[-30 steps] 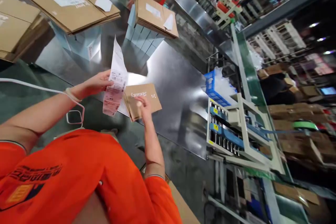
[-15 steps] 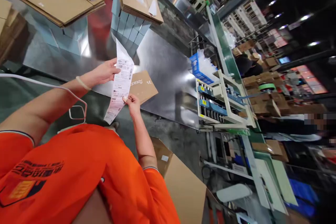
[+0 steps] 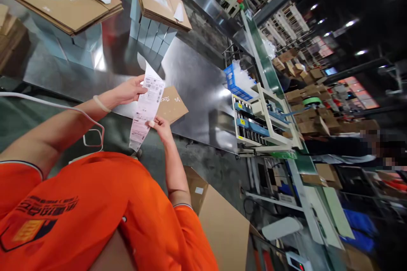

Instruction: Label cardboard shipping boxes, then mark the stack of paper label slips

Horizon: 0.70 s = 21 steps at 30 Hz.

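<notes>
A long white strip of printed shipping labels (image 3: 147, 103) is stretched between my two hands, its loose upper end curling. My left hand (image 3: 132, 89) pinches its left edge near the upper part, thumb on the printed face. Lower down, my right hand (image 3: 161, 128) grips the right edge between thumb and fingers. Behind the strip, a flat brown cardboard piece (image 3: 174, 103) with white lettering lies on the metal table (image 3: 203, 93), partly covered by the labels.
Flattened cartons (image 3: 127, 6) rest on pale blue boxes at the back left, with a smaller carton stack (image 3: 162, 4) beside them. A blue crate (image 3: 237, 82) and a roller stand (image 3: 251, 123) are to the right. An open carton (image 3: 222, 224) stands by my right side. A white cable (image 3: 54, 100) crosses the left.
The strip has tilted slightly, and both hands keep their hold with little shift. My view has turned a little. The person in red at the back has moved, and their hand is out of view.
</notes>
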Each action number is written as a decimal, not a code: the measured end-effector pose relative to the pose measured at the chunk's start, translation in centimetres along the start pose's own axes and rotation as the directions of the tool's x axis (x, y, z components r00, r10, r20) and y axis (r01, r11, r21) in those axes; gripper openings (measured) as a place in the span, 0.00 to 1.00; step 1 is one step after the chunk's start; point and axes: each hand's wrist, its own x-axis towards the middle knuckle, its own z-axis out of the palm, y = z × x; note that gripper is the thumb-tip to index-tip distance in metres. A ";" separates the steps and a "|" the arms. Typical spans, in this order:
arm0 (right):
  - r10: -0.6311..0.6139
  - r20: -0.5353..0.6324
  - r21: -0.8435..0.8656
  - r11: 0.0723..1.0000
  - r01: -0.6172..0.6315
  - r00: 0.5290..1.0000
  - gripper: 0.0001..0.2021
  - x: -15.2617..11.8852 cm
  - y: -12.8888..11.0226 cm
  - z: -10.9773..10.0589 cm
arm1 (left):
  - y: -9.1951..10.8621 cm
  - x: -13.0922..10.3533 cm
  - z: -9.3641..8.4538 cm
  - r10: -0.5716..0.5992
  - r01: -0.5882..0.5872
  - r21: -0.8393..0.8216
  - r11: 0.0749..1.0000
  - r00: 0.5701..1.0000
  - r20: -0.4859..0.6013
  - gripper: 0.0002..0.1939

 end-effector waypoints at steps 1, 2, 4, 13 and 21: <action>0.016 0.010 0.034 0.999 -0.016 1.000 0.27 0.6 -0.9 -0.3 | -0.4 -0.4 0.1 -0.016 0.015 0.019 1.000 0.999 0.042 0.29; 0.024 -0.005 0.071 0.997 -0.024 1.000 0.26 1.3 -1.9 -0.5 | -0.9 -0.8 0.1 -0.041 0.037 0.044 0.998 0.995 0.093 0.29; 0.019 -0.104 0.147 0.989 -0.003 0.994 0.25 3.0 -4.1 -1.0 | -2.2 -1.9 0.1 -0.100 0.079 0.115 0.990 0.975 0.199 0.27; -0.088 -0.372 0.187 0.968 0.168 0.924 0.08 6.5 -8.5 -3.0 | -5.6 -4.9 -1.1 -0.263 0.189 0.210 0.959 0.869 0.418 0.38; -0.118 -0.342 0.158 0.971 0.181 0.932 0.16 7.6 -9.2 -3.3 | -6.0 -5.3 -1.6 -0.292 0.214 0.251 0.944 0.895 0.338 0.50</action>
